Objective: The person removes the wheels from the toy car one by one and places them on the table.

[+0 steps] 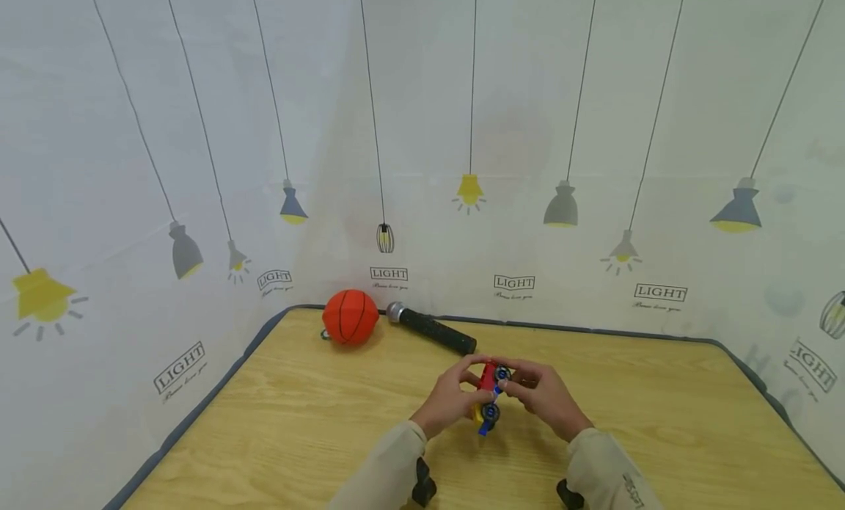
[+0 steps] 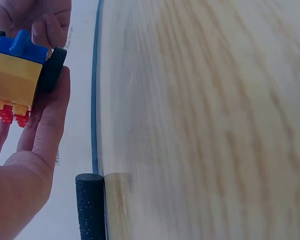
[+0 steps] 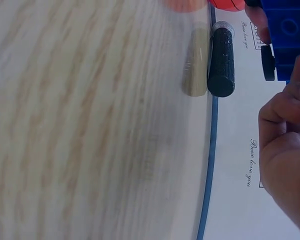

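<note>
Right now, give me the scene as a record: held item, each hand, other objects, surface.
held: toy car, red, yellow and blue, raised
left hand: grips toy car
right hand: pinches toy car
ball: red, black-lined
microphone: black and silver, lying right of ball
surface: wood-grain table

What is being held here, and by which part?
A toy car: the left hand grips its body, the right hand its end near the far wheel; some fingertips are hidden.
</note>
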Tool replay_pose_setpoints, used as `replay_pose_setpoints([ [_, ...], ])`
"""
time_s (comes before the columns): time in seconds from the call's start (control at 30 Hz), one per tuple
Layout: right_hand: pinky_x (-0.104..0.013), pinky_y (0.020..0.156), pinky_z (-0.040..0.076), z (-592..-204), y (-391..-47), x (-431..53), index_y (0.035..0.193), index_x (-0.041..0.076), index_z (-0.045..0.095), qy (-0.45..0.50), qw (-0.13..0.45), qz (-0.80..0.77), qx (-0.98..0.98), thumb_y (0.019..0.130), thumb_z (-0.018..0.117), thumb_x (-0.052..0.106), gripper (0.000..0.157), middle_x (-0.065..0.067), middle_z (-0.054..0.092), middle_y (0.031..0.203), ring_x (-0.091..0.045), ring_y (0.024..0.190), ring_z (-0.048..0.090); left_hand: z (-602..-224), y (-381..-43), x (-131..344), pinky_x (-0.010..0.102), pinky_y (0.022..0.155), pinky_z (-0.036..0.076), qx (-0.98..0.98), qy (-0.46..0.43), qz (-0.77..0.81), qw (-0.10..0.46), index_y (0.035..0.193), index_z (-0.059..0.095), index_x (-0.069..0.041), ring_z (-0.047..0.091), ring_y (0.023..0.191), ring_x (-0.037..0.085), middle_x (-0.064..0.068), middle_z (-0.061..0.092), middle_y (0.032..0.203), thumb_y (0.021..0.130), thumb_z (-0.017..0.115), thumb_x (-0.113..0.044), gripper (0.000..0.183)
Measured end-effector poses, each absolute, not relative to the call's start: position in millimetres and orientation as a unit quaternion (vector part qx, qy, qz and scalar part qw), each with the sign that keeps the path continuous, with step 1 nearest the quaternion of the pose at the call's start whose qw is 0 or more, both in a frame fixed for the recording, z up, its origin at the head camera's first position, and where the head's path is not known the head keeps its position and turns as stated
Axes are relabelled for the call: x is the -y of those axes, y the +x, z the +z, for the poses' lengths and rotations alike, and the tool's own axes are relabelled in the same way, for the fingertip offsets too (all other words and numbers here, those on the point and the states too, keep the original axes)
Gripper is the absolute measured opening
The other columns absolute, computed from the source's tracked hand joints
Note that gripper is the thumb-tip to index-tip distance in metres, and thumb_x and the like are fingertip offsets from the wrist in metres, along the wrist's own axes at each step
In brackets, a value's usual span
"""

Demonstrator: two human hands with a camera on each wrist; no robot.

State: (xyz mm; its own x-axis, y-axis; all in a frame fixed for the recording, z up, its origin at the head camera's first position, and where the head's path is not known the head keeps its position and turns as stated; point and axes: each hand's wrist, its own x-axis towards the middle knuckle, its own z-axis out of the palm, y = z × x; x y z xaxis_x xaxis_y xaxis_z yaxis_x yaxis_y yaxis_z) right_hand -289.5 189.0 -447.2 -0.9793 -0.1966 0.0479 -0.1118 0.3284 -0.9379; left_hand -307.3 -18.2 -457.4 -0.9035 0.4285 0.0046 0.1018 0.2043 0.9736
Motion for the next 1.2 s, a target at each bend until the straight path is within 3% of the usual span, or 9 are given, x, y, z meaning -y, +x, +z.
replay_pose_setpoints([
  [0.2, -0.024, 0.052, 0.04, -445, -290, -188, 0.131, 0.019, 0.067, -0.103, 0.026, -0.563, -0.82, 0.091, 0.074, 0.025, 0.041, -0.003, 0.062, 0.082, -0.015, 0.066, 0.05, -460, -308, 16, 0.028, 0.065, 0.057, -0.751, 0.17, 0.622, 0.142, 0.143, 0.05, -0.028, 0.066, 0.082, 0.015, 0.01, 0.064, 0.11, 0.093, 0.072, -0.024, 0.055],
  [0.63, -0.023, 0.054, 0.043, -444, -292, -183, 0.126, -0.001, 0.065, -0.136, 0.027, -0.58, -0.803, 0.093, 0.068, 0.005, 0.034, -0.006, 0.059, 0.086, -0.011, 0.063, 0.049, -459, -306, 13, 0.025, 0.057, 0.053, -0.765, 0.16, 0.608, 0.141, 0.136, 0.057, -0.034, 0.061, 0.08, 0.015, 0.009, 0.062, 0.104, 0.091, 0.074, -0.031, 0.048],
  [1.2, -0.024, 0.052, 0.043, -438, -294, -169, 0.116, -0.003, 0.065, -0.103, 0.027, -0.553, -0.826, 0.09, 0.065, -0.006, 0.025, -0.007, 0.059, 0.086, -0.015, 0.063, 0.049, -464, -309, 13, 0.023, 0.057, 0.05, -0.788, 0.169, 0.581, 0.11, 0.135, 0.057, -0.03, 0.058, 0.084, 0.016, 0.01, 0.061, 0.105, 0.092, 0.073, -0.019, 0.047],
])
